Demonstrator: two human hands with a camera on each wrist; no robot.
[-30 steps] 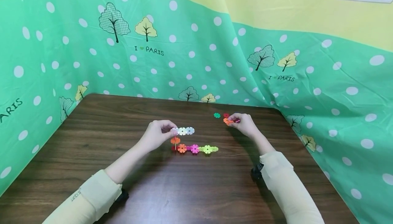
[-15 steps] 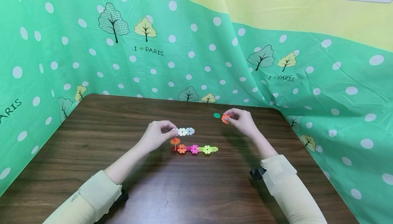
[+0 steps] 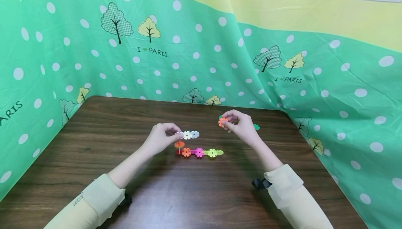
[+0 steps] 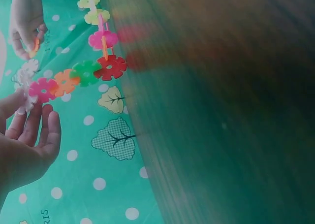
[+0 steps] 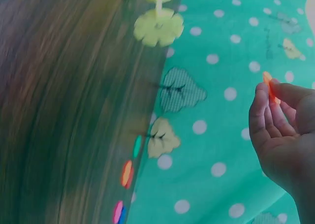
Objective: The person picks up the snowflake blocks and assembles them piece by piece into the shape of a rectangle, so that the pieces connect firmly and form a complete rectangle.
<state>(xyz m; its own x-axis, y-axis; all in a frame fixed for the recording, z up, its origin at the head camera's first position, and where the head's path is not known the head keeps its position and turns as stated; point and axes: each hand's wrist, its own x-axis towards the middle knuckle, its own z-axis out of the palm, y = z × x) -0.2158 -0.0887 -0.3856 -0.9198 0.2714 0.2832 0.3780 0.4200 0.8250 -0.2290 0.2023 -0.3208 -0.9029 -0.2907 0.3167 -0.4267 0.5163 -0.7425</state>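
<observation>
My left hand (image 3: 161, 137) pinches the white end of a chain of flower-shaped plastic discs. White discs (image 3: 187, 135) stick out to the right of its fingertips. In the left wrist view, a pink disc (image 4: 43, 90), an orange one (image 4: 67, 82), a green one (image 4: 86, 73) and a red one (image 4: 110, 67) link up from there. At the red disc the chain turns and runs to lime-yellow discs (image 3: 212, 153). My right hand (image 3: 242, 126) pinches a single orange flower disc (image 3: 222, 122) between thumb and fingers, raised and apart from the chain.
Beyond the right hand, loose discs lie on the dark wooden table (image 3: 188, 194). The right wrist view shows a green one (image 5: 137, 146), a red-orange one (image 5: 127, 174) and a pink one (image 5: 118, 211). A green dotted cloth (image 3: 176, 58) hangs behind the table.
My right hand has picked the orange disc up from the loose ones and carried it left, towards the chain. My left hand has stayed in place, holding the white end.
</observation>
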